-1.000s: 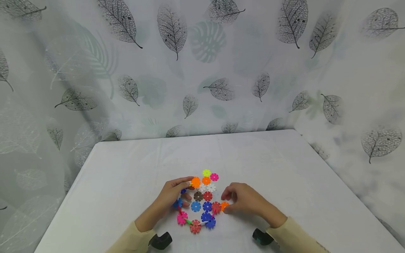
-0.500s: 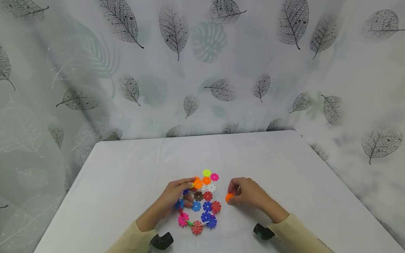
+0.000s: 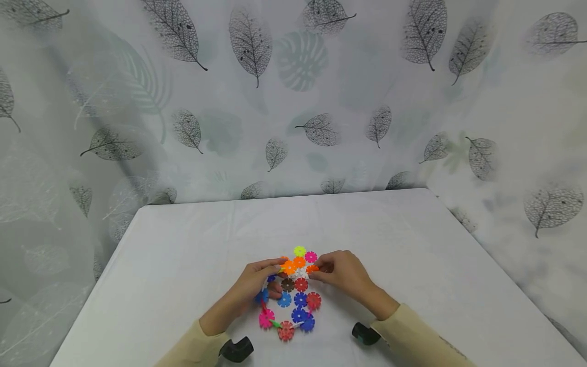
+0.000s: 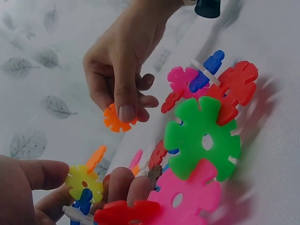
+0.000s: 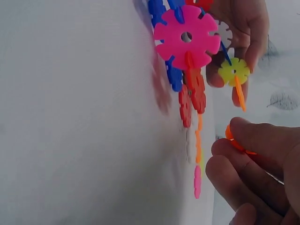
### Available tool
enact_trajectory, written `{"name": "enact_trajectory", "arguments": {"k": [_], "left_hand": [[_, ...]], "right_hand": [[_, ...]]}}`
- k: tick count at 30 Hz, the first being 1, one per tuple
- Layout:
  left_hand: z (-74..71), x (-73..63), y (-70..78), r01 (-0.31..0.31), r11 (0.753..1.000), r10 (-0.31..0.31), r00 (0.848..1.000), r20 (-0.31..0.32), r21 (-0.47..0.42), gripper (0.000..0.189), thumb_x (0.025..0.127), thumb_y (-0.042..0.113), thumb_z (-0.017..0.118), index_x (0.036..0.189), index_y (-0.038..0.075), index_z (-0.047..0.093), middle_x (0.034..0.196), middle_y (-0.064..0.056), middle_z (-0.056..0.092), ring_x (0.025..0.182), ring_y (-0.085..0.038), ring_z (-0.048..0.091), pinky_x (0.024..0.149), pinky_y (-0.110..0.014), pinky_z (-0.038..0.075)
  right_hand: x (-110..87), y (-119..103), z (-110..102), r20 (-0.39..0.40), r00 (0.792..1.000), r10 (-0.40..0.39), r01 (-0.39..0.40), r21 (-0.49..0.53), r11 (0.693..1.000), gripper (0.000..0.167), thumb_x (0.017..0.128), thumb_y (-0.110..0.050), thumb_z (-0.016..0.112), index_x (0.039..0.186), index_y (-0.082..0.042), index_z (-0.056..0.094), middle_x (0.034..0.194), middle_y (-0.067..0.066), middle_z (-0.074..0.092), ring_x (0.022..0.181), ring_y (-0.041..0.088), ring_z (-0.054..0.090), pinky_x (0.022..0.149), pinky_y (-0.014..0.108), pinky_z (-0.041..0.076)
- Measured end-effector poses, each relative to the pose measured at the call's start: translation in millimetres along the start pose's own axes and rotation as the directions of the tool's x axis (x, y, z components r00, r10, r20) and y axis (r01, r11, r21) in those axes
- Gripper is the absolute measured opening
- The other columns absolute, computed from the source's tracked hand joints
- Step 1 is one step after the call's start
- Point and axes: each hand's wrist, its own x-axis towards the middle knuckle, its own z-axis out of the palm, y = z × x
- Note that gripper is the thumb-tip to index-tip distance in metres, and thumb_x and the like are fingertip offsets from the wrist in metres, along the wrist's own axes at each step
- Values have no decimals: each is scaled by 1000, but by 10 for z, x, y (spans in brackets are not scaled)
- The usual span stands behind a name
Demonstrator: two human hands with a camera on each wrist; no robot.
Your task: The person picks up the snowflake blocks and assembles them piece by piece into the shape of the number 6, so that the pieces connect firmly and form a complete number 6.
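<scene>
My left hand (image 3: 247, 288) holds one end of a curved chain of interlocking snowflake discs. Its thumb and fingers grip around a yellow disc (image 4: 82, 185), from which an orange disc (image 3: 289, 267) sticks out. The chain runs through a pink disc (image 4: 180, 199) and a green disc (image 4: 192, 129) to a red disc (image 3: 314, 300) at its right side. In my right hand (image 3: 346, 278) another orange disc (image 4: 116, 119) is pinched between thumb and fingers. In the left wrist view this disc stays apart from the chain's end.
Loose discs lie flat on the white table (image 3: 206, 239) within and beyond the chain: a lime disc (image 3: 300, 251), a pink disc (image 3: 311, 257), a brown disc (image 3: 287, 284) and several more. A leaf-print cloth (image 3: 321, 168) hangs behind the table.
My right hand has taken the orange disc from beside the red disc, drawn it rightward, then carried it up and left toward my left hand. The left hand has shifted slightly right.
</scene>
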Motion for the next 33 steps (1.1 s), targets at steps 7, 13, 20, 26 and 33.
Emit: {"name": "enact_trajectory", "arguments": {"k": [7,13,20,26,33], "left_hand": [[45,-25,10,9,1000,-8,1000,25,-15,44,106,32,53,143,10,58,119,-13,66,75,-20,69,73,-37,61],[96,-48,26,12,999,-9,999,49,-48,47,106,33,53,146,7,55,120,-15,66,75,-20,70,73,-39,61],[144,-58,34,22,995,-16,998,57,-99,49,107,33,53,148,7,52,117,-17,68,77,-20,70,73,-39,61],[176,-58,30,35,992,-29,998,49,-124,50,106,32,54,149,6,50,117,-18,67,78,-20,70,75,-39,61],[184,-64,18,20,989,-11,998,62,-148,50,107,30,53,149,2,49,116,-20,66,78,-19,69,75,-38,61]], "right_hand": [[16,-54,23,36,999,-23,24,-24,999,14,85,-29,84,92,-18,80,77,-14,69,68,3,59,64,22,51],[-3,-64,36,46,998,-31,32,-7,999,13,86,-29,83,93,-18,80,80,-14,70,69,2,60,64,22,52],[-15,-54,37,44,998,-50,50,-7,999,12,87,-29,82,91,-19,80,80,-13,71,68,2,60,62,21,52],[-28,-41,39,30,998,-48,48,2,999,12,86,-28,82,92,-18,80,80,-15,70,67,0,59,63,21,52],[-40,-51,42,18,998,-62,63,-32,998,11,86,-28,83,92,-20,80,81,-14,71,67,-1,59,62,20,51]]}}
